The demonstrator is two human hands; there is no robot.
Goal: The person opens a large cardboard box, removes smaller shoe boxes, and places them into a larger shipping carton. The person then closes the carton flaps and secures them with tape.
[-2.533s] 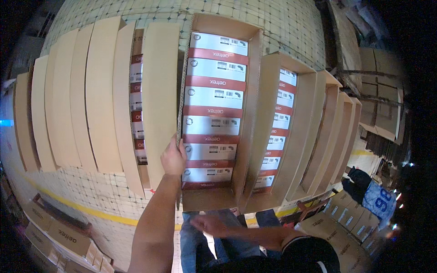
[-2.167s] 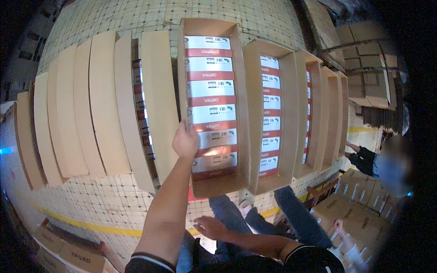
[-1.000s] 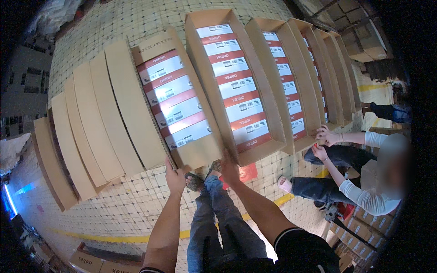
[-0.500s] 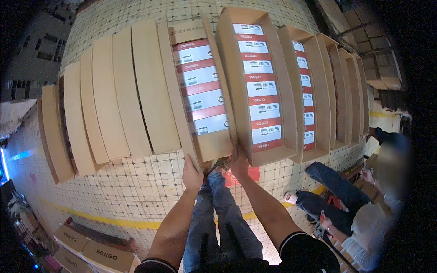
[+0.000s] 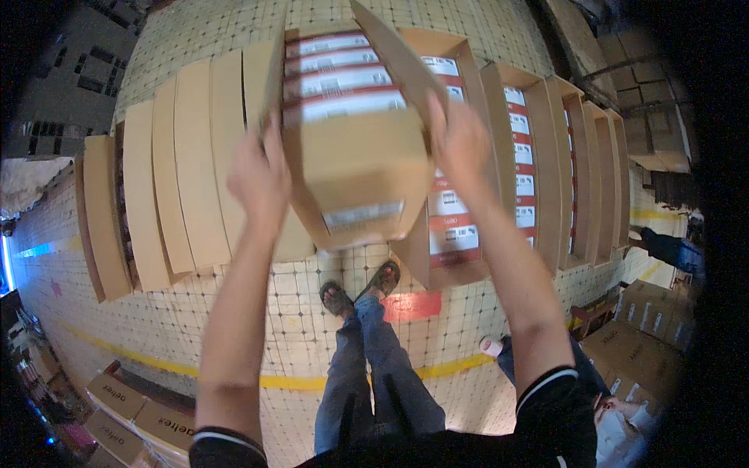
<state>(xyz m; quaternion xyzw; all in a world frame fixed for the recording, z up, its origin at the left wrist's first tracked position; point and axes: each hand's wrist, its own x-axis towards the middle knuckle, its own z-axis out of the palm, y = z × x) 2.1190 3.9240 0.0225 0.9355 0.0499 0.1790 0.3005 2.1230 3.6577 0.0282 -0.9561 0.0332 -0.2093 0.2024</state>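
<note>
A long cardboard carton (image 5: 355, 168) with its top flaps standing up is raised toward me, its near end tilted into view. Inside is a row of red and white boxes (image 5: 335, 82). My left hand (image 5: 264, 175) is closed on the carton's left flap, and my right hand (image 5: 462, 144) grips the right flap; motion blurs both. A pale label (image 5: 363, 216) sits low on the near end. Just right of it, partly behind my right hand and forearm, stands an open carton (image 5: 449, 273) of similar boxes.
Closed cartons (image 5: 191, 156) stand side by side at left, with more open cartons (image 5: 546, 179) at right. My sandalled feet (image 5: 359, 288) are on the tiled floor beside a red floor patch (image 5: 413, 306). Stacked cartons (image 5: 140, 413) lie lower left; a person (image 5: 620, 429) is lower right.
Both hands have moved up and apart along the carton's flaps. The carton has risen toward me, uncovering my feet. The person at right has shifted lower in view.
</note>
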